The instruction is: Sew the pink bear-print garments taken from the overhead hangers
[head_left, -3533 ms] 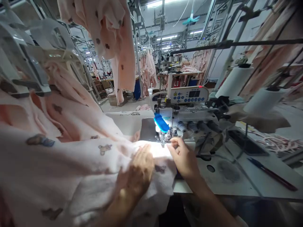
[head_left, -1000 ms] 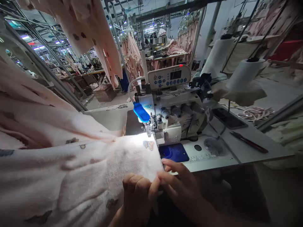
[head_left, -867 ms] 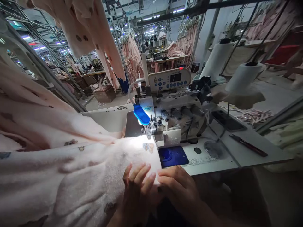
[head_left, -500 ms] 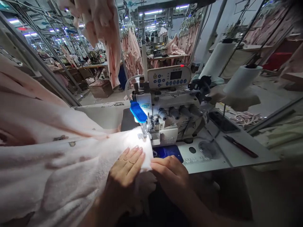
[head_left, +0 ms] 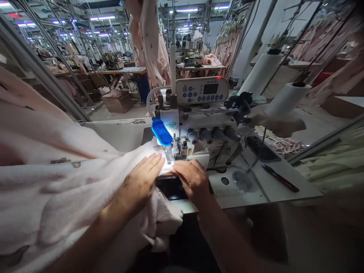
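Fingers (head_left: pixel 153 162) of the left hand (head_left: pixel 140 176) lie flat and close together on the pale pink cloth (head_left: pixel 93 189), their tips just beside the metal foot (head_left: pixel 169 157) of the sewing machine (head_left: pixel 184 115); the right hand (head_left: pixel 193 176) comes in from the other side, its fingers bunched and bent, the foremost tip touching the cloth's near edge; whether its thumb pinches the cloth from below I cannot tell.

The cloth's working edge sits at the foot, brightly lit by the blue lamp (head_left: pixel 161 131); the bulk of it spreads away to the left, and a loose fold droops past the tabletop's (head_left: pixel 295 197) front edge; a dark flat thing (head_left: pixel 172 189) lies near that front edge, below the hands.

Tweezers (head_left: pixel 280 178), or a tool much like them, lie slantwise near the tabletop's right front corner; a dark slab (head_left: pixel 263 148), perhaps a phone, lies farther back, toward the right edge.

As I judge it, the step in hand is guiding the cloth's edge under the foot; the next move calls for a light, even push from the flat left hand, with the right keeping the edge straight; both sets of fingertips need to stay clear of the needle.
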Motion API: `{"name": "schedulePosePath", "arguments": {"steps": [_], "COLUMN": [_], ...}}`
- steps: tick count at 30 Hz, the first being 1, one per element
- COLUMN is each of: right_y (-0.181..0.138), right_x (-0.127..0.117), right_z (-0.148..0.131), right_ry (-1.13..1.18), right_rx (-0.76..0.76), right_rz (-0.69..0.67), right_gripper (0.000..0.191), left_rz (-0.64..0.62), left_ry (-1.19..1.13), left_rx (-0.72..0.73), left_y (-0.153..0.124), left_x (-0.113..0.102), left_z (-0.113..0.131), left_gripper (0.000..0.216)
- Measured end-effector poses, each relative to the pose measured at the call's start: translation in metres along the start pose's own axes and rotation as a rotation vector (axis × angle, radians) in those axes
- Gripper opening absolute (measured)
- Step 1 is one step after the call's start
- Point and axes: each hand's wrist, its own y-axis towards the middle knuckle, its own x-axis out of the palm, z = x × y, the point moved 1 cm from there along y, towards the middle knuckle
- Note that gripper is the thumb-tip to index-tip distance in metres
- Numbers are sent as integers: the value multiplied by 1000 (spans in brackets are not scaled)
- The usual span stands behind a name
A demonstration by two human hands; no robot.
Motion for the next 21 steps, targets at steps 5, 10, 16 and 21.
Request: {"name": "schedulePosePath", "arguments": {"steps": [5,10,16,21], "right_y": [-14,-65,-76,-80], "right_x": [8,18,22,16], "right_z": [-8,-35,-44,-46], "right_ry": [-41,200,303,332], "right_rx": [182,398,447,427], "right_rz": [114,-104,-213,-147], "right_gripper": [12,24,41,37], "left_rz": [-133,-187,-136,-75], "left_ry": [-27,-54,-56,-14], "left_rx": [-54,-34,-183,-270], "left_y": [25,53,71,72], "left_x": [-2,4,32,37], "left_z": [-13,-32,-58,-56], "left_gripper": [44,40,37,39]}}
